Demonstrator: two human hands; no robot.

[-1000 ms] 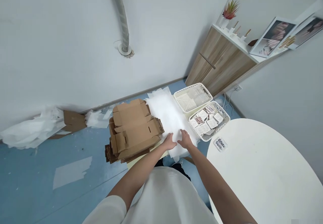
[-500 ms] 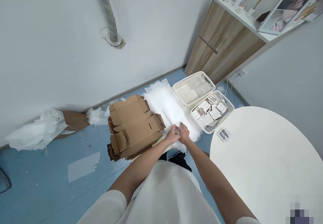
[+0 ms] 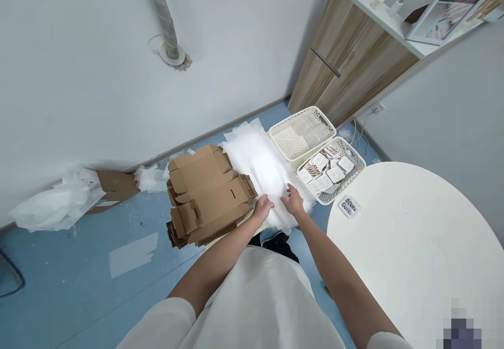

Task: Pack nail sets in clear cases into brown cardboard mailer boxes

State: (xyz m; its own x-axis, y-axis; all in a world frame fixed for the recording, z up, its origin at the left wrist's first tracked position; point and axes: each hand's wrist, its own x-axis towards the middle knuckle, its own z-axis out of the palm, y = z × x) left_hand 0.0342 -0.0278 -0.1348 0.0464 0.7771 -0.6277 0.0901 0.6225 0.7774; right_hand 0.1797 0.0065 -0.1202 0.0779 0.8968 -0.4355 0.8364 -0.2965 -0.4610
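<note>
A pile of thin white sheets (image 3: 262, 162) lies between stacked flat brown cardboard boxes (image 3: 212, 194) and two white baskets. Over the near left edge of the sheets is my left hand (image 3: 263, 208), fingers apart and holding nothing. My right hand (image 3: 293, 200) is over the near right part of the pile, its thumb and fingers spread and nothing between them. The nearer basket (image 3: 325, 200) contains several small packs with printed cards. Clear plastic packs lie in the farther basket (image 3: 284, 140).
A round white table (image 3: 413, 233) stands at the right with a small clear pack (image 3: 349, 207) on its edge. Behind are a wooden cabinet (image 3: 350, 55) and wall. White wrapping (image 3: 59, 202) and cardboard (image 3: 118, 185) lie on the left floor.
My hands, close together before, have moved apart, the left one leftward and the right one slightly to the right. The view has shifted a little.
</note>
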